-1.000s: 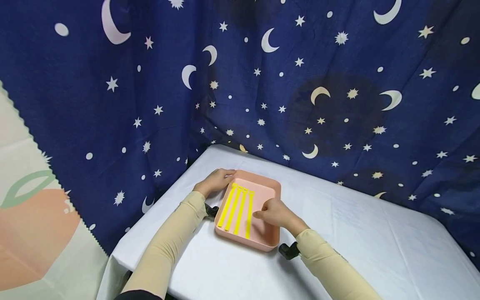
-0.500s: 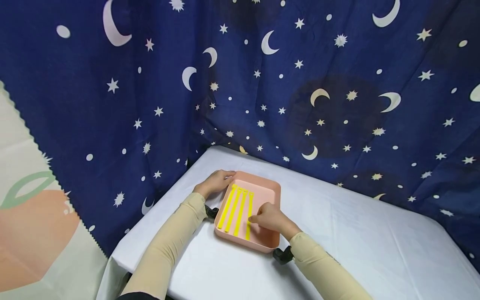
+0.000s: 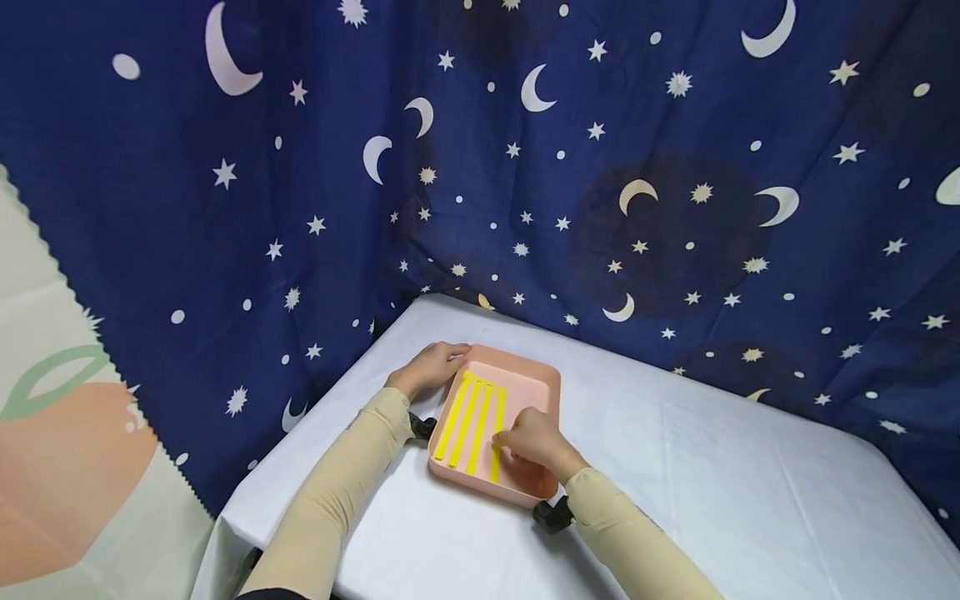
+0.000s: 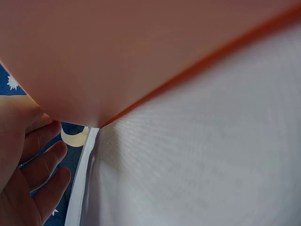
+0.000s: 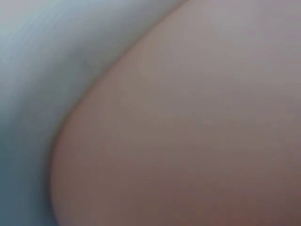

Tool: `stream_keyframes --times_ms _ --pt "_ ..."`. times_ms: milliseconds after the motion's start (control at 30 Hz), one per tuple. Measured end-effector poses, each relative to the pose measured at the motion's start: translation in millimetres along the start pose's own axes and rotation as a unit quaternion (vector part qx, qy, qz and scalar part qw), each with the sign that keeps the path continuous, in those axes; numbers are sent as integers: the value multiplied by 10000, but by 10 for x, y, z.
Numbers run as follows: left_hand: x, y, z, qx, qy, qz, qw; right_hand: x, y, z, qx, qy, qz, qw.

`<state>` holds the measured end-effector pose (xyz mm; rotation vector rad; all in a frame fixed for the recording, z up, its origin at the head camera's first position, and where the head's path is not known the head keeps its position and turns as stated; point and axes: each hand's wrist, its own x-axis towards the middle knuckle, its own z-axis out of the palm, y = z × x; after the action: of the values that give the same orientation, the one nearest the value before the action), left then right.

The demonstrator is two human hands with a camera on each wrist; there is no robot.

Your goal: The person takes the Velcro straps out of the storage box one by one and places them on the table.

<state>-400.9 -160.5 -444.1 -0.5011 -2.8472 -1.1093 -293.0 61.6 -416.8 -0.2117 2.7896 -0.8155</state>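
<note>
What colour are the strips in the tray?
Yellow, all four strips; they show best in the head view.

The right hand (image 3: 534, 435) has shifted leftward inside the tray (image 3: 528, 387); its fingers (image 3: 504, 437), initially right of the rightmost yellow strip (image 3: 502, 407), now overlap it.

A navy starry curtain (image 3: 480, 108) hangs behind the white tablecloth (image 3: 735, 492), a pale patterned cloth (image 3: 82, 483) at left.

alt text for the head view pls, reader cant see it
A person's right hand is at the rightmost of four yellow strips in a pink tray, while the left hand touches the tray's far left corner. Beneath is a white tablecloth; behind, a starry blue curtain.
</note>
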Motion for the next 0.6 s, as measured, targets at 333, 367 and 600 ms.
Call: stream_keyframes --times_ms 333,367,600 --pt "32 -8 -10 -57 -22 18 10000 38 -24 30 -169 72 248 9995" --pt "31 -11 -10 -27 -18 48 10000 39 -27 35 -195 96 255 9994" --pt "13 -12 -7 120 27 195 9997 52 -33 78 -477 286 185 9983"
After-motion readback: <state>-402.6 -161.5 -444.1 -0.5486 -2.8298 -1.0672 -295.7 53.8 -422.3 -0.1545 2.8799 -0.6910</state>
